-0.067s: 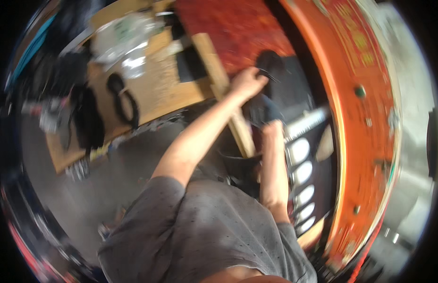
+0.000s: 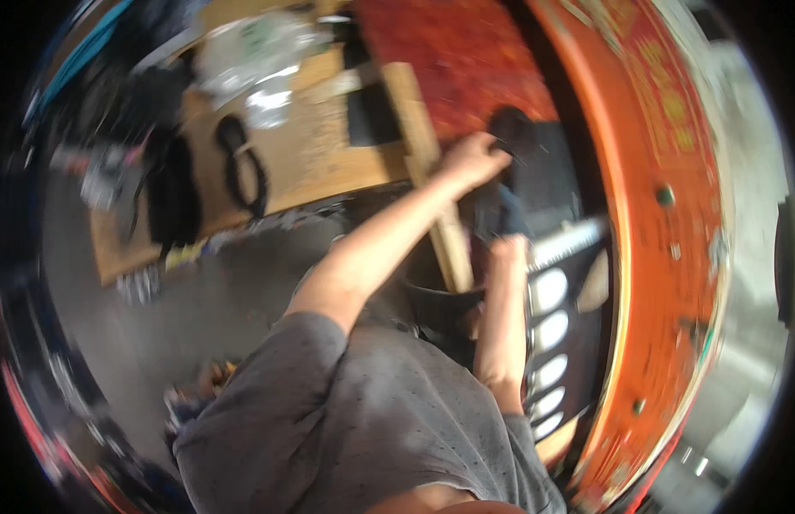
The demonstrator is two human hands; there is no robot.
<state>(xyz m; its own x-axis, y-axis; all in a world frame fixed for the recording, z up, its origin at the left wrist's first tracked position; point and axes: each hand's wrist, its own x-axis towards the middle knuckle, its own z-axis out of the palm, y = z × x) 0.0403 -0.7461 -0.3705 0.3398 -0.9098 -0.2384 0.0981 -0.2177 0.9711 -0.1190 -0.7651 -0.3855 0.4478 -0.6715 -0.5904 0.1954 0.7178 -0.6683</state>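
My left hand (image 2: pixel 476 161) reaches to the near end of the red mottled surface, its fingers curled together by a round black piece (image 2: pixel 511 128). What sits between those fingers is blurred. Closer to my body, my right hand (image 2: pixel 507 248) is closed, with a dark bluish strip-like thing (image 2: pixel 511 211) rising from it; its kind does not show. Both hands are over a flat black sheet-like area (image 2: pixel 547 167) beside the orange machine beam. A wooden bar (image 2: pixel 453 248) runs just left of them.
An orange beam (image 2: pixel 650 223) curves along the right. Beside my right forearm is a row of white round pieces (image 2: pixel 549 331), below a pale tube (image 2: pixel 569 243). On the left, a wooden table (image 2: pixel 299 158) bears clear plastic bags (image 2: pixel 265 56) and black looped straps (image 2: pixel 242 167).
The whole view has shifted, so the surroundings sit farther right and slightly lower in the upper part. Both hands keep nearly the same places relative to the black area.
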